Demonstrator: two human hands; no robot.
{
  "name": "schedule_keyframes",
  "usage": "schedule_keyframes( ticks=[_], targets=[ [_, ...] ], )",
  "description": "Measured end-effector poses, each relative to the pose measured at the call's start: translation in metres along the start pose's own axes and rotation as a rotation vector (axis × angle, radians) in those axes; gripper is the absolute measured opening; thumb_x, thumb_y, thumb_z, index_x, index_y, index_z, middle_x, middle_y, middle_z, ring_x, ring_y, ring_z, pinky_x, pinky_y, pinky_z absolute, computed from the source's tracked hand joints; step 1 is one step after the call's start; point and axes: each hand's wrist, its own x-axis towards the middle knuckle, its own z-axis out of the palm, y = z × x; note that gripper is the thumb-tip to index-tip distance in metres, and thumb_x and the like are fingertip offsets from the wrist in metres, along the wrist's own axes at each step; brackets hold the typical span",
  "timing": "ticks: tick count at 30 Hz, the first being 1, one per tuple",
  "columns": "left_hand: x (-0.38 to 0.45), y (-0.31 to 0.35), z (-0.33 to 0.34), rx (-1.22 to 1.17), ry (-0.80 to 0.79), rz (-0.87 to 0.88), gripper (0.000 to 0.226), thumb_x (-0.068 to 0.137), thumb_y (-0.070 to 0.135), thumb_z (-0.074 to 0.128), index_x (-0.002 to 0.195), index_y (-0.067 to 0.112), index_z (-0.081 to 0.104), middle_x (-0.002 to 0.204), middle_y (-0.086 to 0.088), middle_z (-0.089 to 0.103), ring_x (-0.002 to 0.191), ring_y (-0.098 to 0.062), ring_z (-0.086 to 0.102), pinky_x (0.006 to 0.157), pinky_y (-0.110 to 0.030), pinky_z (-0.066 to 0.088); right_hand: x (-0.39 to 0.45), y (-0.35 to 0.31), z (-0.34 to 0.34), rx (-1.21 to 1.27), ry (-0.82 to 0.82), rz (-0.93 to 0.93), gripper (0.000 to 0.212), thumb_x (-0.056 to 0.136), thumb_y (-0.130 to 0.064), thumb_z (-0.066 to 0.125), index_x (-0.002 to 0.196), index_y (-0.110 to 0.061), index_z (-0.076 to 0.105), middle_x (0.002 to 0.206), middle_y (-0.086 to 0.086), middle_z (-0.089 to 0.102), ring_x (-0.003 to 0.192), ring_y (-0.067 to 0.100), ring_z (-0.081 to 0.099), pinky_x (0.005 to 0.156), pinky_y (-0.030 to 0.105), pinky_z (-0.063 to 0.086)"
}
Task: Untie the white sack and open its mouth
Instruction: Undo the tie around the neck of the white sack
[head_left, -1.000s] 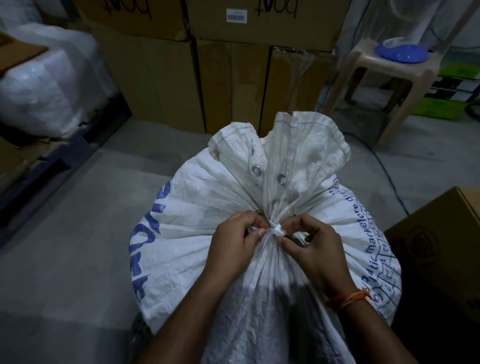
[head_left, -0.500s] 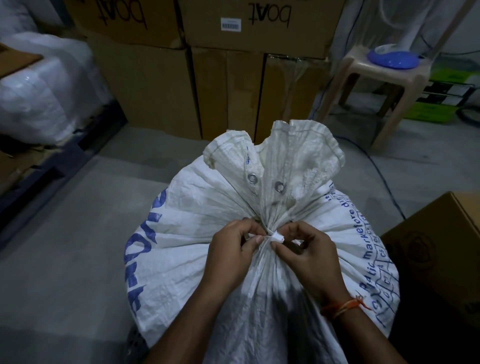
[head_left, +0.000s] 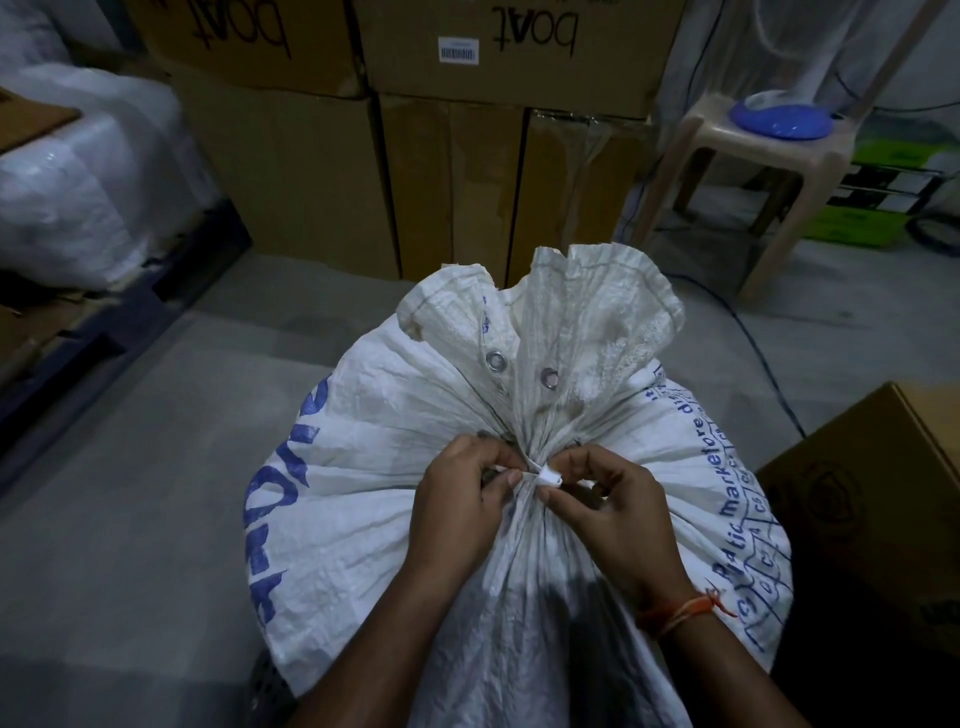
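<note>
White woven sack (head_left: 395, 467), lower centre of frame, neck cinched by a white tie (head_left: 545, 475). Left hand (head_left: 460, 506) and right hand (head_left: 605, 506) both pinch the tie. Fabric looks soft and crinkly, probably slippery; best gripped at the knot.

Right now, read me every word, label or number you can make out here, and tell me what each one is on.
"boat", upside down, handwritten: upper right cardboard box.
"boat", upside down, partly cut off: upper left cardboard box.
Barcode sticker on the right box: digits too small to read.
Large blue letters on the white sack: creased, not readable.
Small blue print on the sack's other side: too distorted to read reliably.
</note>
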Motion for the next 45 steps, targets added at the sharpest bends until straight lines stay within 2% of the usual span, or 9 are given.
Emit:
schedule_keyframes(
  ticks=[3, 6, 14, 18, 27, 35, 39, 41, 45],
  targets=[
    [0.000, 0.000, 0.003, -0.021, -0.001, 0.000, 0.010, 0.089, 0.015, 0.074, 0.091, 0.025, 0.077, 0.093, 0.010, 0.065, 0.086, 0.000, 0.061, 0.074, -0.003, 0.039, 0.000, 0.001, 0.000, 0.000, -0.005, -0.005, 0.018, 0.077, 0.005, 0.083, 0.083, -0.008, 0.074, 0.081, 0.001, 0.076, 0.077, 0.005, 0.071, 0.077, 0.021, 0.057],
    [0.000, 0.000, 0.005, -0.034, -0.003, -0.005, 0.011, 0.089, 0.015, 0.073, 0.091, 0.025, 0.077, 0.093, 0.008, 0.065, 0.087, -0.005, 0.062, 0.074, -0.006, 0.040, 0.000, 0.001, 0.000, 0.000, -0.003, -0.004, 0.019, 0.076, 0.006, 0.083, 0.084, -0.008, 0.074, 0.081, 0.001, 0.076, 0.077, 0.005, 0.071, 0.076, 0.020, 0.057],
    [-0.001, -0.002, 0.010, -0.069, -0.004, -0.004, 0.012, 0.089, 0.013, 0.073, 0.094, 0.023, 0.077, 0.094, 0.006, 0.067, 0.089, -0.007, 0.064, 0.076, -0.007, 0.041, 0.000, 0.006, 0.004, 0.033, 0.004, 0.010, 0.021, 0.077, 0.005, 0.082, 0.086, -0.011, 0.073, 0.085, 0.006, 0.077, 0.086, 0.027, 0.075, 0.086, 0.049, 0.061],
    [-0.001, -0.002, 0.010, -0.072, 0.002, 0.008, 0.010, 0.089, 0.015, 0.072, 0.093, 0.024, 0.076, 0.093, 0.005, 0.067, 0.088, -0.008, 0.064, 0.076, -0.010, 0.043, 0.001, 0.008, 0.004, 0.045, 0.005, 0.021, 0.020, 0.077, 0.003, 0.082, 0.086, -0.012, 0.073, 0.086, 0.005, 0.077, 0.087, 0.025, 0.075, 0.088, 0.051, 0.061],
    [-0.001, -0.001, 0.011, -0.082, -0.001, -0.021, 0.011, 0.091, 0.014, 0.072, 0.096, 0.022, 0.077, 0.093, 0.006, 0.066, 0.085, -0.005, 0.062, 0.073, -0.004, 0.038, 0.000, 0.005, 0.005, 0.039, 0.010, 0.028, 0.019, 0.077, 0.003, 0.082, 0.086, -0.012, 0.074, 0.085, 0.005, 0.078, 0.085, 0.020, 0.075, 0.087, 0.048, 0.061],
    [-0.002, -0.001, 0.015, -0.155, -0.010, -0.070, 0.011, 0.092, 0.014, 0.071, 0.096, 0.022, 0.077, 0.099, 0.004, 0.071, 0.090, -0.007, 0.066, 0.077, -0.016, 0.046, 0.000, 0.006, 0.006, 0.000, 0.013, 0.024, 0.018, 0.077, -0.001, 0.083, 0.086, -0.014, 0.074, 0.085, 0.003, 0.078, 0.083, 0.024, 0.075, 0.084, 0.052, 0.060],
    [-0.002, -0.001, 0.018, -0.158, -0.007, -0.077, 0.012, 0.092, 0.015, 0.070, 0.096, 0.025, 0.077, 0.099, 0.002, 0.075, 0.090, -0.011, 0.068, 0.080, -0.022, 0.049, -0.002, 0.005, 0.007, -0.050, 0.036, 0.026, 0.015, 0.076, -0.016, 0.084, 0.087, -0.018, 0.074, 0.084, 0.000, 0.078, 0.082, 0.022, 0.075, 0.082, 0.053, 0.060],
    [-0.002, -0.002, 0.019, -0.161, -0.007, -0.081, 0.012, 0.091, 0.019, 0.068, 0.095, 0.027, 0.076, 0.098, 0.001, 0.076, 0.090, -0.014, 0.070, 0.081, -0.026, 0.052, -0.003, 0.002, 0.007, -0.117, 0.049, -0.006, 0.015, 0.077, -0.021, 0.083, 0.087, -0.019, 0.073, 0.083, -0.001, 0.077, 0.081, 0.018, 0.074, 0.080, 0.048, 0.060],
    [-0.001, -0.004, 0.019, -0.169, -0.016, -0.075, 0.011, 0.093, 0.022, 0.066, 0.094, 0.029, 0.075, 0.096, 0.002, 0.077, 0.089, -0.014, 0.071, 0.082, -0.031, 0.055, -0.007, -0.007, 0.009, -0.248, 0.072, -0.115, 0.017, 0.077, -0.016, 0.082, 0.086, -0.019, 0.068, 0.080, -0.007, 0.072, 0.077, 0.007, 0.068, 0.072, 0.024, 0.054]
  ],
)
